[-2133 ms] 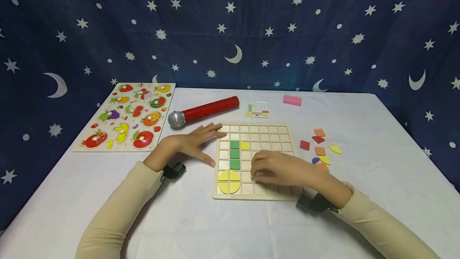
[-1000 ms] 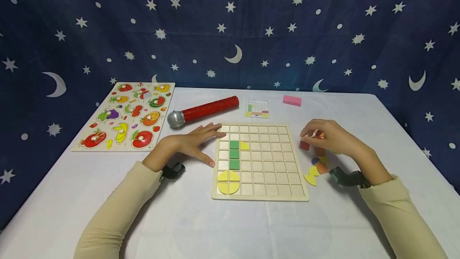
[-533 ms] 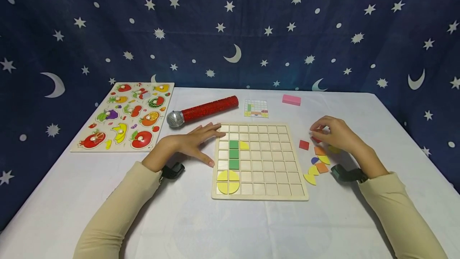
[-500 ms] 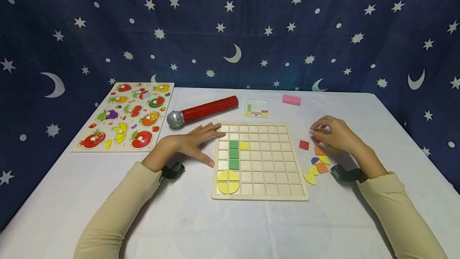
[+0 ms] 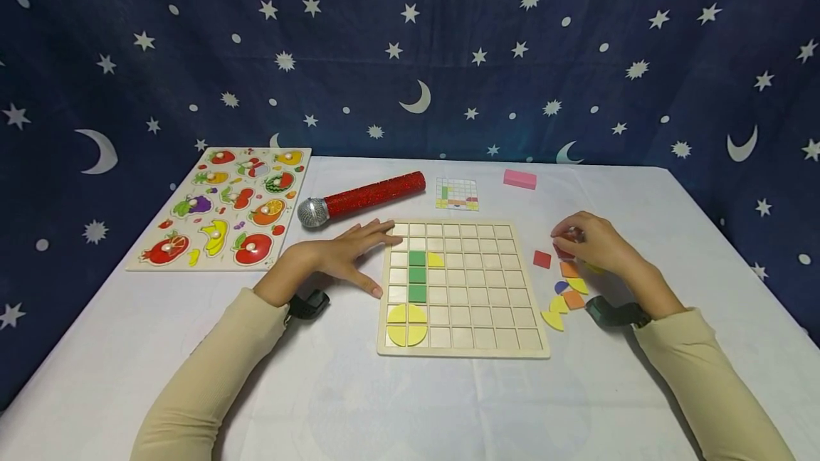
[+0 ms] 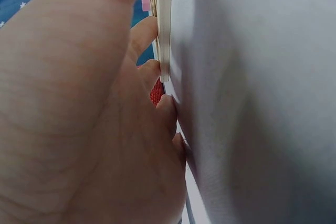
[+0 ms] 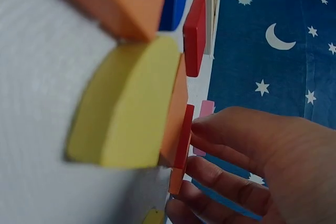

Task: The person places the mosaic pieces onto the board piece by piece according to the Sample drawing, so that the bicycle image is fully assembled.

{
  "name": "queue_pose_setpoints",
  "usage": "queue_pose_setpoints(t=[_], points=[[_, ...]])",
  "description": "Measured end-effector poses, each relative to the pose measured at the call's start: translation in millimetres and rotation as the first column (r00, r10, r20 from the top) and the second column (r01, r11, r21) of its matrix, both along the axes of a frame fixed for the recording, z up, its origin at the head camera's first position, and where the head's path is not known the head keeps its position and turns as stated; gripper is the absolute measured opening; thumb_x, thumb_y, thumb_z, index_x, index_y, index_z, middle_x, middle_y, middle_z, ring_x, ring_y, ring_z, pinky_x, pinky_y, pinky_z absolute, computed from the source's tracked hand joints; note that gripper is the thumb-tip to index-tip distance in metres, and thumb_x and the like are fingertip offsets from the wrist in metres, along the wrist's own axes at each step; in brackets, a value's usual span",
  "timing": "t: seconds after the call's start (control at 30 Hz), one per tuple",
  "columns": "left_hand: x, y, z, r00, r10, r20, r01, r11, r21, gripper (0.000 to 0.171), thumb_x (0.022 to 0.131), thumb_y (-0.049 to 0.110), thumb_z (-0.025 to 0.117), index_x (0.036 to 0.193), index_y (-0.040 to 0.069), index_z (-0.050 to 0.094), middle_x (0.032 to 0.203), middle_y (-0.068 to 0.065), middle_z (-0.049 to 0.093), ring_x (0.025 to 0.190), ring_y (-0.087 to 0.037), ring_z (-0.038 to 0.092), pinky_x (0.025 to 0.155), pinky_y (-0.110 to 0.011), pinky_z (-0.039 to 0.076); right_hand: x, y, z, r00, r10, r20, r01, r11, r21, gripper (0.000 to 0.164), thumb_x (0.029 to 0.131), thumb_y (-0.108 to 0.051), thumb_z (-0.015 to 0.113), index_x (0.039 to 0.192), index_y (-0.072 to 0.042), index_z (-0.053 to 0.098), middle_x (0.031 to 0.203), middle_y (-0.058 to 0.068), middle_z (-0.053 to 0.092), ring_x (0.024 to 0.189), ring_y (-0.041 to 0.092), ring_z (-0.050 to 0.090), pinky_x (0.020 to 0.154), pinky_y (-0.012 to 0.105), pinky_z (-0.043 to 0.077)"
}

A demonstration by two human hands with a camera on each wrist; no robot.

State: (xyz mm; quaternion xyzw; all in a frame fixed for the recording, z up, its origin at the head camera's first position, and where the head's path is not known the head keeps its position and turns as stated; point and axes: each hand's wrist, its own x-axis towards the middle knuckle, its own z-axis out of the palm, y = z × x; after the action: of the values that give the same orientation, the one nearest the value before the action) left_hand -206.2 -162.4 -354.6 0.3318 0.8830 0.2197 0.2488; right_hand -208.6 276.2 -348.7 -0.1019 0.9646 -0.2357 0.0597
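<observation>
A pale wooden grid board (image 5: 464, 356) lies at the middle of the table, with several yellow quarter-circles (image 5: 417, 334) and green squares (image 5: 418, 275) set in its left cells. Spread out flat, my left hand (image 5: 342, 256) rests at the board's left edge, some fingertips on its upper-left corner. In the left wrist view those fingers touch the board's side (image 6: 165, 30). To the right of the board, my right hand (image 5: 598, 242) has thumb and fingers curled at a red piece (image 7: 184, 136), seemingly pinching it. The hand partly hides this piece and the ones under it.
Loose pieces lie right of the board: a red square (image 5: 542, 259), orange squares (image 5: 573, 299), yellow quarter-circles (image 5: 553, 320), a blue piece (image 5: 561, 287). Behind stand a pattern card (image 5: 457, 194), pink block (image 5: 520, 178) and red microphone (image 5: 374, 192); a fruit puzzle (image 5: 221, 212) lies far left.
My right hand has moved right, from over the board to the loose pieces; two yellow quarter-circles came into view there. Lately it has only shifted slightly at the red piece. The left hand has stayed.
</observation>
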Motion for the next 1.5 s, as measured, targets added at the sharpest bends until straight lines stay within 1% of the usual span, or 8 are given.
queue_pose_setpoints(t=[0.23, 0.4, 0.63, 0.83, 1.0, 1.2, 1.33, 1.5], points=[[0.1, 0.2, -1.6, 1.0, -0.003, 0.003, 0.003, 1.0, 0.005, 0.097, 0.076, 0.046, 0.081, 0.154, 0.022, 0.028, 0.165, -0.005, 0.001, 0.15, -0.029, -0.006, 0.12, -0.052, -0.004, 1.7, -1.1, -0.8, 0.997, 0.073, -0.037, -0.074, 0.997, -0.017, 0.018, 0.091, -0.007, 0.066, 0.107, 0.001, 0.068, 0.105, 0.016, 0.061, 0.094, 0.03, 0.054, 0.089, 0.051, 0.054], [-0.3, 1.0, -2.1, 1.0, -0.005, 0.001, 0.005, 1.0, 0.005, 0.096, 0.076, 0.046, 0.081, 0.153, 0.022, 0.029, 0.165, -0.005, 0.001, 0.151, -0.029, -0.006, 0.12, -0.052, -0.003, 3.3, 1.0, 1.3, 0.994, 0.111, -0.024, -0.111, 0.994, -0.005, 0.02, 0.089, -0.006, 0.068, 0.107, 0.001, 0.069, 0.104, 0.015, 0.062, 0.095, 0.03, 0.055, 0.09, 0.053, 0.053], [0.4, 0.9, -1.2, 1.0, -0.006, -0.004, 0.006, 1.0, -0.001, 0.096, 0.076, 0.046, 0.081, 0.154, 0.022, 0.028, 0.165, -0.005, 0.001, 0.15, -0.029, -0.006, 0.12, -0.051, -0.004, 1.2, 3.3, 2.1, 0.995, 0.099, -0.027, -0.099, 0.995, -0.016, 0.023, 0.089, -0.01, 0.071, 0.107, 0.004, 0.069, 0.099, 0.016, 0.065, 0.093, 0.031, 0.057, 0.09, 0.053, 0.053], [0.5, 0.6, -1.9, 1.0, 0.0, -0.005, 0.0, 1.0, 0.001, 0.096, 0.077, 0.046, 0.08, 0.154, 0.022, 0.029, 0.165, -0.005, 0.001, 0.15, -0.029, -0.006, 0.12, -0.05, -0.004, -0.6, 3.2, 3.6, 0.999, 0.033, 0.019, -0.032, 0.999, -0.008, 0.034, 0.09, -0.017, 0.071, 0.114, 0.006, 0.065, 0.106, 0.022, 0.065, 0.1, 0.038, 0.059, 0.089, 0.051, 0.054], [0.7, 0.4, -1.3, 1.0, -0.001, -0.006, 0.001, 1.0, 0.005, 0.096, 0.077, 0.046, 0.081, 0.153, 0.022, 0.029, 0.165, -0.005, 0.001, 0.15, -0.029, -0.006, 0.12, -0.05, -0.004, 0.2, 3.4, 5.2, 0.999, 0.019, 0.04, -0.018, 1.0, -0.016, 0.035, 0.089, -0.014, 0.07, 0.116, 0.007, 0.065, 0.11, 0.026, 0.065, 0.102, 0.041, 0.059, 0.087, 0.049, 0.055], [1.0, 0.7, -1.2, 1.0, 0.004, 0.003, -0.004, 1.0, 0.011, 0.095, 0.076, 0.045, 0.081, 0.153, 0.022, 0.03, 0.165, -0.005, 0.002, 0.15, -0.029, -0.007, 0.121, -0.05, -0.004, -0.3, 2.3, 4.7, 1.0, 0.019, 0.023, -0.019, 1.0, -0.012, 0.032, 0.088, -0.012, 0.072, 0.113, 0.006, 0.066, 0.101, 0.022, 0.066, 0.09, 0.034, 0.057, 0.076, 0.036, 0.059], [1.2, 0.9, -1.3, 1.0, 0.0, 0.002, 0.0, 1.0, 0.014, 0.095, 0.076, 0.044, 0.081, 0.153, 0.021, 0.03, 0.165, -0.006, 0.002, 0.15, -0.03, -0.007, 0.121, -0.05, -0.004, -0.2, -1.0, 4.2, 1.0, 0.028, -0.001, -0.028, 1.0, -0.006, 0.028, 0.087, -0.01, 0.071, 0.11, 0.006, 0.067, 0.095, 0.016, 0.064, 0.085, 0.027, 0.051, 0.068, 0.025, 0.052], [1.1, 1.3, 0.0, 1.0, -0.007, -0.008, 0.007, 1.0, 0.016, 0.095, 0.077, 0.044, 0.081, 0.153, 0.02, 0.03, 0.164, -0.007, 0.002, 0.15, -0.03, -0.006, 0.121, -0.049, -0.004, 0.4, -3.6, 5.1, 0.999, 0.031, -0.02, -0.031, 0.999, -0.019, 0.033, 0.088, -0.013, 0.072, 0.115, 0.005, 0.064, 0.097, 0.017, 0.064, 0.086, 0.028, 0.053, 0.068, 0.026, 0.053]])
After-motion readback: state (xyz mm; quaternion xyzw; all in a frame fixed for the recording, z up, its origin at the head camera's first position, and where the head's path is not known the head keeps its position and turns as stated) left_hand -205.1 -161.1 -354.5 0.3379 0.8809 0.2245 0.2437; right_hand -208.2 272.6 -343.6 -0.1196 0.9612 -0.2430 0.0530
